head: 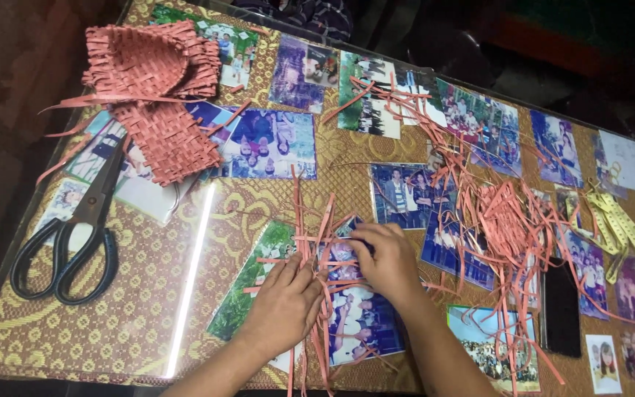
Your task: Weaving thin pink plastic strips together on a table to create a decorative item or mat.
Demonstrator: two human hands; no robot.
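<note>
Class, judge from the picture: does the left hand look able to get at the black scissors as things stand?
Probably yes. The scissors lie in the open on the glass-topped table, with nothing between them and the left hand, though it is now pressing on pink strips.

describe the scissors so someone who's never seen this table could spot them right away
Start at the glass-topped table and go to its left edge, below the woven pink pieces. The scissors lie there, apart from both hands: large, black-handled, blades pointing up, the only dark metal tool among pink strips.
</note>
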